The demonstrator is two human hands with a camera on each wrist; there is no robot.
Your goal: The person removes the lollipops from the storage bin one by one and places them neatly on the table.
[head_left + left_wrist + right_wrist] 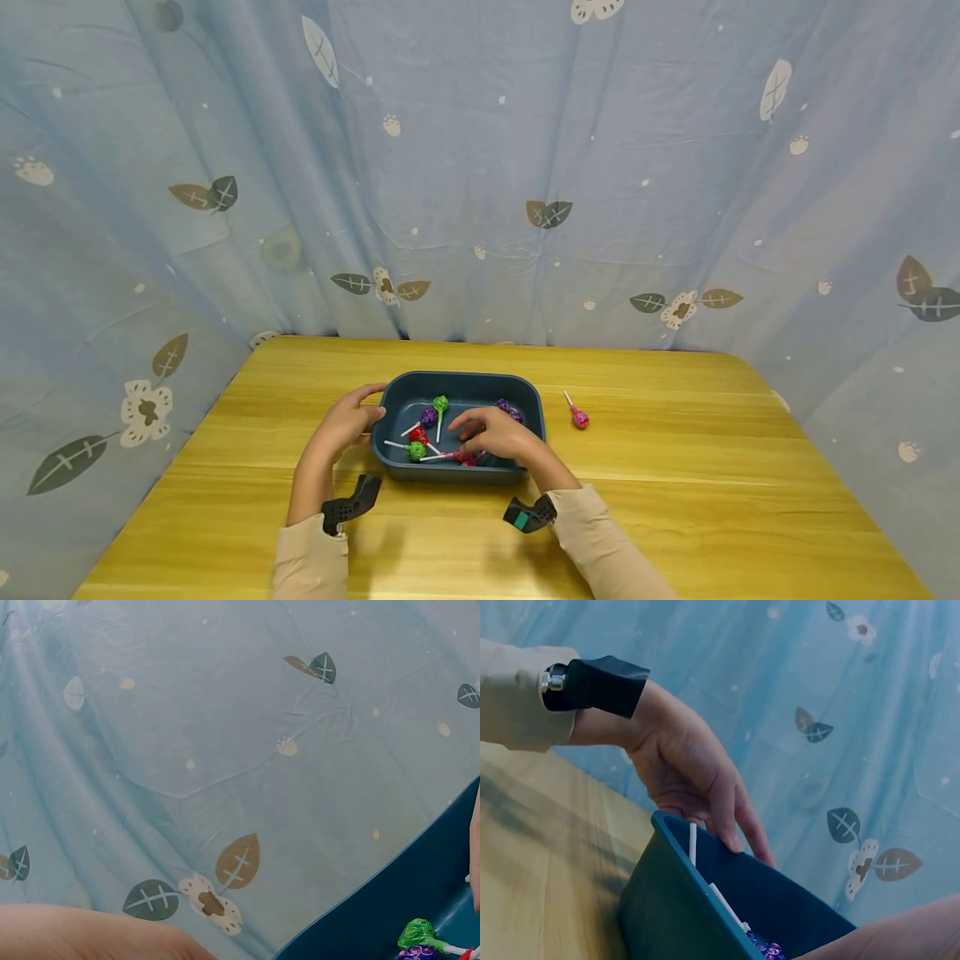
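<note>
The left hand (351, 422) curls over the blue tray's (457, 383) left rim, gripping it, while the right hand (492, 433) reaches in, fingers loosely spread over the lollipops (429, 417).

your head camera looks down from high up and far back at the whole bench (675, 467) and the blue tub (457, 385). your left wrist camera sits very close, low by the tub, facing the curtain (225, 735). your right wrist camera looks across the tub. all three share the tub.
</note>
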